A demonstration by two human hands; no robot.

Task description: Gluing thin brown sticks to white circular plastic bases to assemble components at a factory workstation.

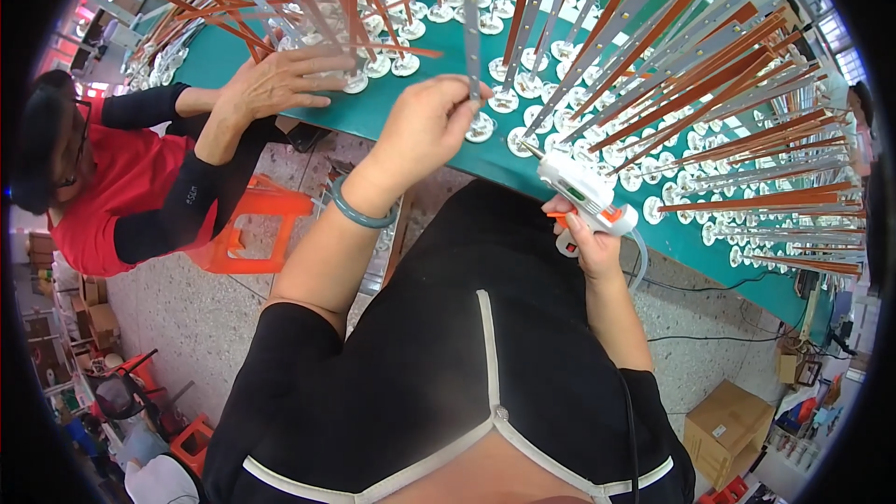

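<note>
My left hand (pixel 420 128) is closed in a pinch around an upright grey LED strip (pixel 470 33), near the strip's lower end. A white round base (pixel 481 129) sits just below those fingers, at the table's front edge. In my right hand (pixel 595 245) is a white glue gun (pixel 577 185) with an orange trigger, its fingers wrapped round the handle. The gun's metal nozzle points up and left, close to another white round base (pixel 523 141). I cannot tell whether the nozzle touches anything.
Rows of grey and orange-brown strips on white bases crowd the green table (pixel 373 110). At the left, a co-worker in a red top reaches a hand (pixel 280 79) among strips. An orange stool (pixel 252 233) stands beside them. Cables and a cardboard box (pixel 730 431) lie on the floor.
</note>
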